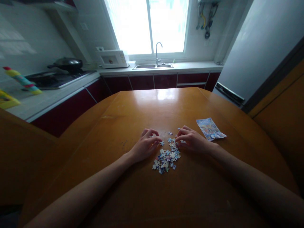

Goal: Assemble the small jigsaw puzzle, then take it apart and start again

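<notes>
A loose heap of small jigsaw puzzle pieces point(165, 159) lies on the wooden table, with more pieces point(171, 140) scattered just beyond it. To the left of these, my left hand point(146, 144) rests with curved fingers apart, its fingertips beside a light blue piece point(162, 143). My right hand point(192, 139) is on the other side, fingers bent and spread low over several pieces; its fingertips touch or nearly touch them. Some pieces are partly hidden under both hands. Past my right wrist lies a creased, colourful picture sheet point(211, 128).
The brown table point(133, 107) has rounded corners. Behind it run a counter with a sink point(145, 66) and a white microwave point(113, 59). At left are a stove with a dark pan point(67, 64) and a colourful bottle point(23, 80). A fridge point(263, 47) stands at right.
</notes>
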Demonstrator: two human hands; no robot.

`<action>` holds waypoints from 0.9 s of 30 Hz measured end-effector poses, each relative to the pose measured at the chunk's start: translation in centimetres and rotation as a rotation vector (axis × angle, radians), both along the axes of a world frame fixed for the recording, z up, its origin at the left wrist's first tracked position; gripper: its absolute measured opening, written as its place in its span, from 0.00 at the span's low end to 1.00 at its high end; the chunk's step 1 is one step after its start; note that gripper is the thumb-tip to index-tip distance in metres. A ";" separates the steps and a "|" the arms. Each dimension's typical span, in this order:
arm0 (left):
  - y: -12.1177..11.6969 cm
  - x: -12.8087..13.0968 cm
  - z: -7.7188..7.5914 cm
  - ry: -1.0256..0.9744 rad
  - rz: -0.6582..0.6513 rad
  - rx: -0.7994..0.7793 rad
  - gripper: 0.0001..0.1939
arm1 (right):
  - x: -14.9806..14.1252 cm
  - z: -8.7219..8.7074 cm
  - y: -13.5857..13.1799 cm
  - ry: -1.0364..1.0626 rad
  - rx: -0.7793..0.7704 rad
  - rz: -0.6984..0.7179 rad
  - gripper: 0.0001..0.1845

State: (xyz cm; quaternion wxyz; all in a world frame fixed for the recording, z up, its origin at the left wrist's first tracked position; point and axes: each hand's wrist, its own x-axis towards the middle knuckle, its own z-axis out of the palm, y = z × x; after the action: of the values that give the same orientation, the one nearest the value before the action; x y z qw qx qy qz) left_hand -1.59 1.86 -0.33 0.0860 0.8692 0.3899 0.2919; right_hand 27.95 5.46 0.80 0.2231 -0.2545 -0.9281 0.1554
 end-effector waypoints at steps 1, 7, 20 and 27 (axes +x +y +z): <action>0.0 0.0 0.0 0.003 0.002 -0.003 0.08 | -0.2 -0.1 -0.1 -0.005 -0.009 0.019 0.07; 0.0 -0.1 0.0 0.005 -0.008 -0.017 0.09 | -0.7 -0.3 -0.5 0.056 -0.091 0.034 0.03; 0.1 0.0 -0.2 -0.016 -0.019 -0.004 0.09 | 0.9 1.7 -1.8 0.125 -0.396 -0.186 0.06; 0.2 0.0 -0.4 -0.024 -0.026 -0.001 0.08 | 2.3 0.9 -3.8 -0.052 -0.178 -0.337 0.06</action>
State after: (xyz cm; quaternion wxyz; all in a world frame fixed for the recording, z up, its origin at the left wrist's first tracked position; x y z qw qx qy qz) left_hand -1.54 2.08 -0.78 0.0950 0.8705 0.3778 0.3009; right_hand 30.20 1.66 1.67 0.1983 -0.4290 -0.8604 0.1907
